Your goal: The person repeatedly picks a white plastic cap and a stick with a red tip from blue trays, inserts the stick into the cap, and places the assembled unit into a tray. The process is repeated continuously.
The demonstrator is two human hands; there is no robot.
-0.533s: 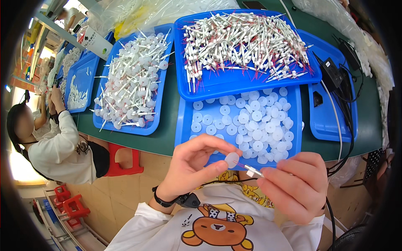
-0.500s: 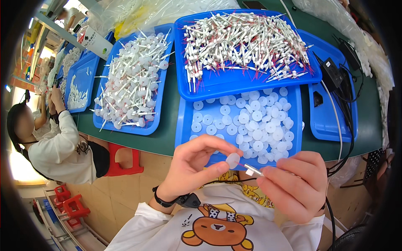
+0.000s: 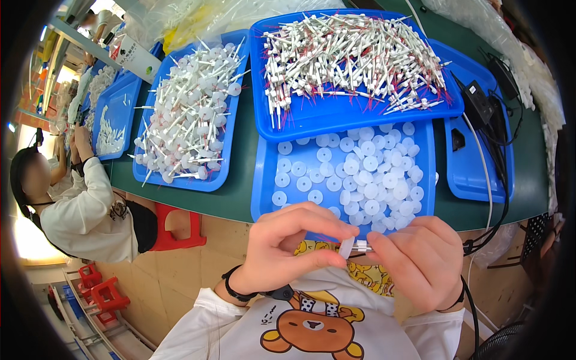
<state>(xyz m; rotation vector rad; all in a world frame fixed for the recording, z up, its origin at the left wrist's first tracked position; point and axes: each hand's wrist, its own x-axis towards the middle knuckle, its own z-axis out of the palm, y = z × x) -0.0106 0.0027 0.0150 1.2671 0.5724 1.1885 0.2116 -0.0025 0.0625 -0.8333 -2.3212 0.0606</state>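
Between the thumb and fingertips of my left hand (image 3: pixel 285 240) is a translucent white plastic disc (image 3: pixel 345 248), held nearly edge-on. My right hand (image 3: pixel 422 259) pinches a thin white stick-like piece (image 3: pixel 362 246), most of it hidden by the fingers. Its exposed end meets the disc. Just beyond both hands, a blue tray (image 3: pixel 262 192) holds many loose round discs (image 3: pixel 371 191) with small centre holes. Overlapping that tray's far part is another blue tray (image 3: pixel 360 120), piled with white sticks (image 3: pixel 354 60) that have red wires.
On the left, a blue tray (image 3: pixel 204 185) is heaped with sticks bearing discs (image 3: pixel 186 114). A white cup (image 3: pixel 138 58) stands behind it. At right, black adapters (image 3: pixel 477 105) and cables lie over another blue tray (image 3: pixel 474 186). A co-worker (image 3: pixel 84 204) sits at far left beside a red stool (image 3: pixel 180 228).
My right hand has moved left toward my left hand, bringing the stick against the disc. The disc has turned from facing outward to nearly edge-on and sits slightly lower and farther right.
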